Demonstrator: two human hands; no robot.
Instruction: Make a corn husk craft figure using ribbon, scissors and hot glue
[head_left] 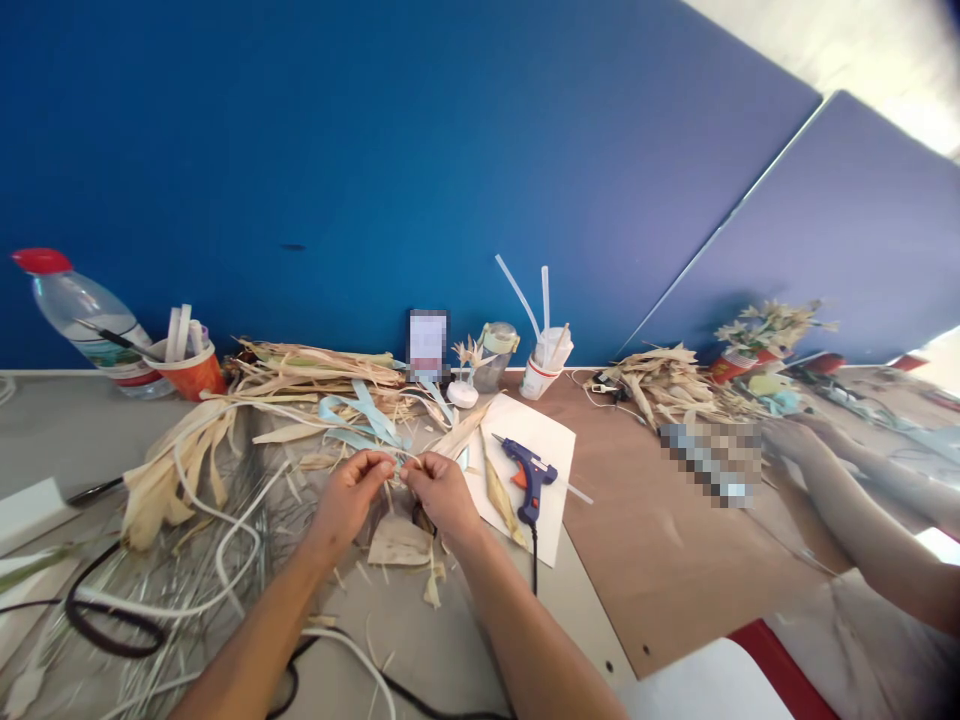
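My left hand [352, 495] and my right hand [442, 492] meet over the middle of the table, thumbs and fingertips pinched close together. A small pale bit shows between the fingertips, too small to name. Just below them lies a flat piece of dried corn husk [401, 541], with thin scraps scattered about. Right of my right hand, a dark blue hot glue gun [529, 474] with an orange trigger lies on a sheet of white paper [551, 440]. A long folded husk [501, 492] rests beside it on that sheet.
Husk piles [322, 362] line the blue partition [360, 170]. A phone [427, 345], a cup of glue sticks [541, 377], an orange cup [191, 372] and a bottle [97, 320] stand behind. White cable [225, 540] loops left. Another person's arms [840, 485] reach in from the right.
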